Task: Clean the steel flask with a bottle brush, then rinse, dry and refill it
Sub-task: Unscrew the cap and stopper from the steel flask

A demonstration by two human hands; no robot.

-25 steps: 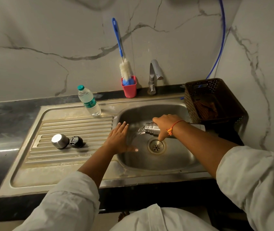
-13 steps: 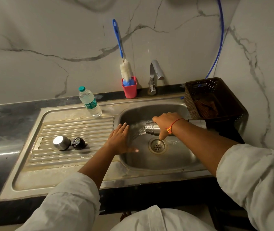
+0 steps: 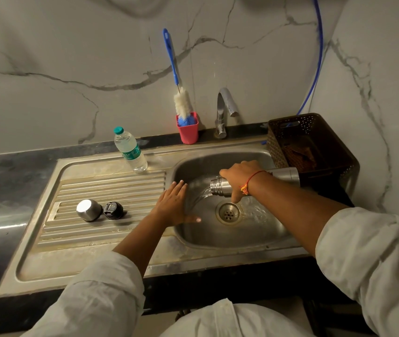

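Little has shifted in a sec: steel flask (image 3: 220, 188) stays tipped near-level over the sink (image 3: 217, 161), mouth to the left, water now pooling round the drain (image 3: 228, 212). Right hand (image 3: 239, 176) curls over the flask's shoulder, forearm reaching in from the right. Left hand (image 3: 173, 205) lies flat, fingers spread, on the basin's left edge. Step: emptying, prob. ahead of scrubbing, though it may be a rinse. Next calls for righting the flask & fetching the bottle brush (image 3: 181, 103), upright in the red cup (image 3: 188, 132) by the wall.
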